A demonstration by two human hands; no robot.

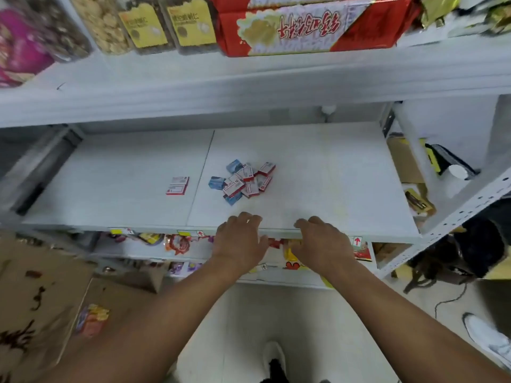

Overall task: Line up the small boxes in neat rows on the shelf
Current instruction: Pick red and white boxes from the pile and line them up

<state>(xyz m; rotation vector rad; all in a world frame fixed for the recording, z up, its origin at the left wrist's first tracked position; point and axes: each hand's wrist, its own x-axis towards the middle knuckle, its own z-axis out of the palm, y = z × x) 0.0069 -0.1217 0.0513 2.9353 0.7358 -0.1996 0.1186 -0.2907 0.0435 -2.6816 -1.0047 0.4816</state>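
A loose pile of several small boxes [243,181], red-and-white and blue ones, lies jumbled in the middle of the white shelf [331,172]. To its left two red-and-white small boxes [177,185] lie flat side by side, apart from the pile. My left hand [239,240] hovers at the shelf's front edge just below the pile, fingers loosely bent and holding nothing. My right hand [322,241] is beside it at the same edge, fingers also relaxed and empty. Neither hand touches a box.
The shelf above carries a big red package [312,26] and clear snack jars [166,23]. Snack packets [177,243] fill the lower shelf. Cardboard boxes [36,286] stand on the floor at left. A perforated shelf post [470,203] runs at right.
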